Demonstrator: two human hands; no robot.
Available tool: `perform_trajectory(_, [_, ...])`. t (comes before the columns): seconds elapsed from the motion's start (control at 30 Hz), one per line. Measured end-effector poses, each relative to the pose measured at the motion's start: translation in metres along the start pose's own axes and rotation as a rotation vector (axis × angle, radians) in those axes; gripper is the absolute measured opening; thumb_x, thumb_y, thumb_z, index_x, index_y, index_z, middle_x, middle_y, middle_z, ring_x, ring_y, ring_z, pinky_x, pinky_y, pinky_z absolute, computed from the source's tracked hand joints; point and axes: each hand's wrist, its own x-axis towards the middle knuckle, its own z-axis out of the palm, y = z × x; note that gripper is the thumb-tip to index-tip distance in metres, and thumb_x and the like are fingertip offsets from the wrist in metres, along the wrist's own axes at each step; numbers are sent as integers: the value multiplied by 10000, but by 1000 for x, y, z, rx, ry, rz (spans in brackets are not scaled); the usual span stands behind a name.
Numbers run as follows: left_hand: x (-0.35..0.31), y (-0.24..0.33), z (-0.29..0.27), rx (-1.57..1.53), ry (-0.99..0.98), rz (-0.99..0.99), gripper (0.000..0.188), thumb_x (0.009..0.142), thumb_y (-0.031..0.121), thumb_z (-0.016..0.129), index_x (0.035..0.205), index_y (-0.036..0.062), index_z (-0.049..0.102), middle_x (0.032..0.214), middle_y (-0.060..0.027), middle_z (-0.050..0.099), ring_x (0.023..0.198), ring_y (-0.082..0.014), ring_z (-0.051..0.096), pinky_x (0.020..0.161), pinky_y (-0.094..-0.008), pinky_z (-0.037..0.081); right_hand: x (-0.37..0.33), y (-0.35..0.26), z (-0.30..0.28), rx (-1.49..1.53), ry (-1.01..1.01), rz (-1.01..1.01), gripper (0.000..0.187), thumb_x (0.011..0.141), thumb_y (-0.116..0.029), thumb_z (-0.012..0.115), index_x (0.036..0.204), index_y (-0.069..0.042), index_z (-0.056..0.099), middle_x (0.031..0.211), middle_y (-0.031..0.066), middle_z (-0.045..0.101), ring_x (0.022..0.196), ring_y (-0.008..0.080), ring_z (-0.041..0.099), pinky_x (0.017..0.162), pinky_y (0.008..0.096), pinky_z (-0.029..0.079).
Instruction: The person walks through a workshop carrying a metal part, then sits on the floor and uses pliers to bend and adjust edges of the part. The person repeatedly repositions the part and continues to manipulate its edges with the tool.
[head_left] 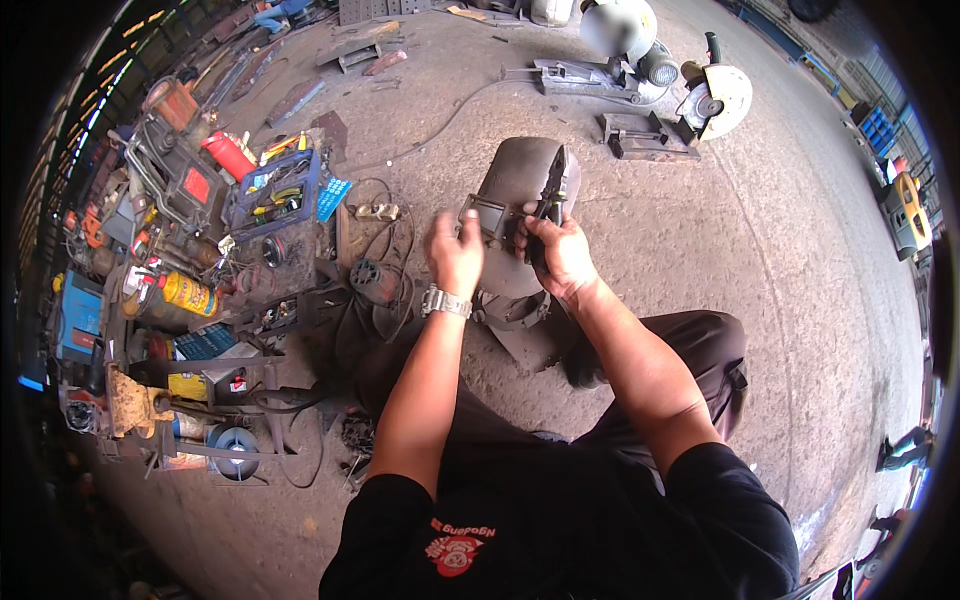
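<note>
A dull grey-brown welding mask (522, 172), with a small rectangular window frame (484, 215) on its left side, is in front of me above the concrete floor. My right hand (562, 250) is closed around a dark hand tool (552, 207), which looks like pliers, at the mask's right part. The tool's jaws are hard to make out. Beside the window frame, my left hand (457, 250) is raised with thumb and fingers apart and holds nothing visible. A metal watch (446, 302) is on that wrist. Below the mask are dark straps (512, 312).
At left, a cluttered heap includes a blue tool tray (275, 192), a red bottle (228, 155) and a yellow can (188, 295). A power tool (374, 282) with a looping cord lies nearby. Cut-off saws (718, 102) stand ahead at right; another person (908, 447) is at the right edge.
</note>
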Motion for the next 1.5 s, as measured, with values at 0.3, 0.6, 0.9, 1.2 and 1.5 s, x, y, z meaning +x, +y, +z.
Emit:
perform_trajectory(0.3, [1, -4, 10, -36, -77, 391, 283, 927, 211, 657, 676, 86, 623, 703, -99, 652, 697, -325, 627, 678, -457, 391, 1, 7, 19, -196, 46, 32, 174, 907, 14, 594, 1072, -31, 566, 792, 70, 617, 625, 168, 591, 558, 305, 483])
perform_trajectory(0.6, [24, -53, 5, 32, 130, 0, 394, 986, 338, 626, 862, -23, 725, 869, -202, 696, 808, -359, 641, 756, -455, 501, -36, -52, 13, -362, 110, 6, 90, 868, -36, 623, 946, -36, 578, 732, 50, 590, 611, 160, 561, 558, 308, 468])
perform_trajectory(0.9, [28, -64, 1, -156, 1, -417, 597, 1021, 455, 546, 1215, -98, 654, 1238, -239, 678, 1105, -345, 657, 974, -411, 496, -69, -118, -66, -1040, 175, -53, 355, 815, -117, 584, 1154, -17, 607, 942, 221, 701, 932, 367, 695, 848, 443, 551])
perform_trajectory(1.2, [19, 4, 1, -655, -101, -758, 692, 983, 512, 585, 1452, 12, 487, 1525, -111, 471, 1344, -249, 474, 1161, -466, 328, 8, -125, -155, -1470, 237, 187, 309, 810, -133, 551, 1026, 43, 685, 922, 280, 714, 906, 411, 721, 770, 480, 585])
perform_trajectory(1.5, [44, -43, -36, -1474, -263, -690, 464, 1047, 398, 450, 1295, 41, 612, 1271, -138, 667, 1151, -321, 643, 1015, -474, 500, 94, -8, -152, -1478, 271, 378, 274, 893, -127, 526, 1038, 38, 690, 877, 235, 728, 768, 318, 740, 681, 425, 583])
